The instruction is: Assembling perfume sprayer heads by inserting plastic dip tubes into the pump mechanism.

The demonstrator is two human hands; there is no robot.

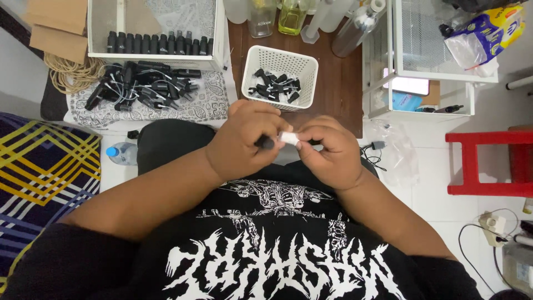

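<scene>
My left hand (244, 143) and my right hand (327, 150) meet in front of my chest. Together they grip one small item: its black end (265, 143) sits in the left fingers, and its white end (288, 138) in the right fingers. Just beyond my hands a white slotted basket (279, 57) holds several black spray caps (276, 86). To the left, a pile of black spray caps with thin tubes (139, 83) lies on a patterned cloth (211, 103).
A wire bin (155, 33) at the back left holds a row of small black bottles (158, 43). Clear bottles (294, 14) stand on the brown table (338, 83). A white wire rack (433, 55), a red stool (488, 161) and cables are on the right. A water bottle (121, 153) lies left.
</scene>
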